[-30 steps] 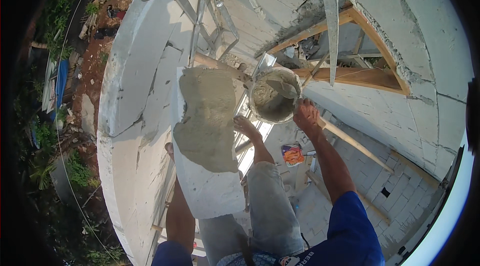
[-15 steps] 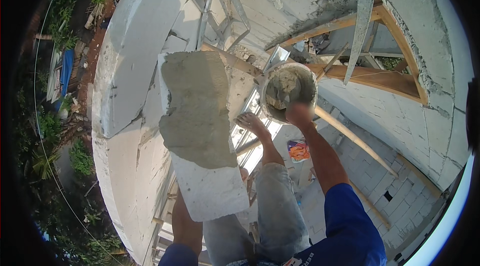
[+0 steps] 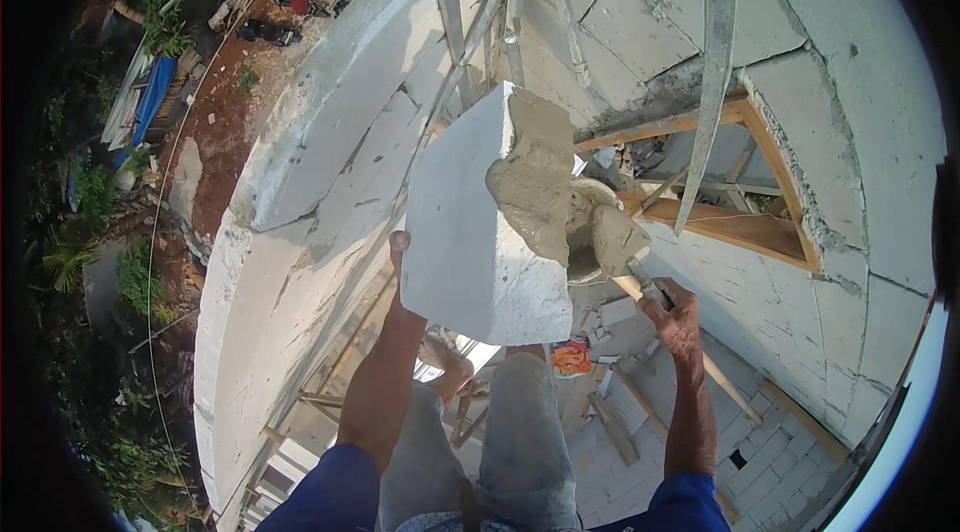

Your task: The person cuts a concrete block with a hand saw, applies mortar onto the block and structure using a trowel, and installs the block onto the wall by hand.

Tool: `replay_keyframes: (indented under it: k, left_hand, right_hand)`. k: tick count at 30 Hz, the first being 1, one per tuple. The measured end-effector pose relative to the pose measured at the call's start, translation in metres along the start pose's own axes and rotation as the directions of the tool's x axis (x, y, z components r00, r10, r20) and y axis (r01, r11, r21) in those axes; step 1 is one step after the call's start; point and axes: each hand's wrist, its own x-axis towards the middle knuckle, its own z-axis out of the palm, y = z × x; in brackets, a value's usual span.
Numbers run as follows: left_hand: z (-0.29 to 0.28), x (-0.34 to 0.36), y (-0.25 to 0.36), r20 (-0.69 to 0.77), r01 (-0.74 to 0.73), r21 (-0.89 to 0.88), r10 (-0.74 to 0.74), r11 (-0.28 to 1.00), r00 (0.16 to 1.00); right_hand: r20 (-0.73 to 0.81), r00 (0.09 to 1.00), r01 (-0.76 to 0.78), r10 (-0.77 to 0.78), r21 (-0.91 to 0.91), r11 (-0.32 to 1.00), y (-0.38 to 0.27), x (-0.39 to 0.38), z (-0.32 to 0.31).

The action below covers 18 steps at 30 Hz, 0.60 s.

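A white lightweight concrete block [image 3: 455, 222] is held up in front of me, tilted, with grey wet mortar [image 3: 535, 177] spread over part of its right-hand narrow face. My left hand [image 3: 400, 244] grips the block at its left edge; most of its fingers are hidden behind it. My right hand [image 3: 675, 317] is closed round the handle of a trowel [image 3: 637, 272]. A lump of mortar [image 3: 617, 235] sits on the blade, close to the right of the block. Behind the trowel and block is a mortar bucket [image 3: 588, 267], partly covered by both.
Curving block walls [image 3: 300, 172] rise on the left and right. A wooden window frame [image 3: 745, 227] is set into the right wall. A metal bar [image 3: 712, 72] hangs ahead, beside metal struts [image 3: 515, 2]. Far below lie a block-strewn floor [image 3: 610, 482] and, outside, red ground [image 3: 225, 92].
The block has turned from its mortared face upward to tilted on edge, and moved right and up. My right hand has come out of the bucket with a mortar-loaded trowel.
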Motion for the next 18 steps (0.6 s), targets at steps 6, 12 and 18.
replay_keyframes:
  k: [6,12,18]
  left_hand:
    - [0.035,0.020,-0.019,0.246,0.103,-0.199,-0.052,0.975,0.968]
    - [0.059,0.031,-0.033,0.103,-0.075,-0.013,0.076,0.997,0.992]
    - [0.037,0.042,-0.033,0.151,-0.116,-0.042,0.121,0.992,0.981]
  right_hand:
    - [-0.201,0.963,0.180,-0.180,-0.018,0.983,-0.151,-0.058,-0.102]
    - [-0.211,0.925,0.270,-0.317,-0.223,0.937,-0.233,-0.091,-0.124]
    - [-0.126,0.909,0.310,-0.397,-0.431,0.847,-0.251,-0.107,-0.108]
